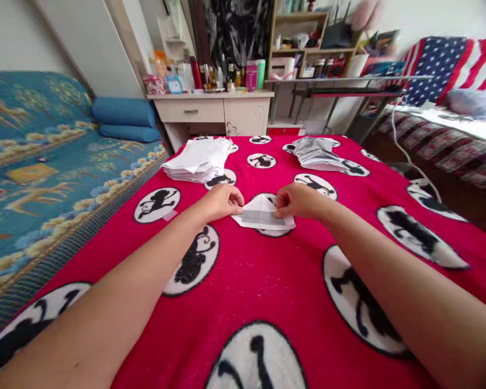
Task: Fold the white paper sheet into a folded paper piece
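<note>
A half-folded paper (262,215) is pinned flat on the red blanket (267,292) by the left hand (222,201) and right hand (297,201), pinched at opposite edges so the crease is kept straight.

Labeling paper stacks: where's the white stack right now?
Head view, far left of the red blanket: the white paper stack sits beyond the left hand, across from the silvery stack.

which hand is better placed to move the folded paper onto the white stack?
Left, probably. The left hand pinches the folded paper's left corner, and the white stack lies on its side; the right hand would have to cross over.
</note>
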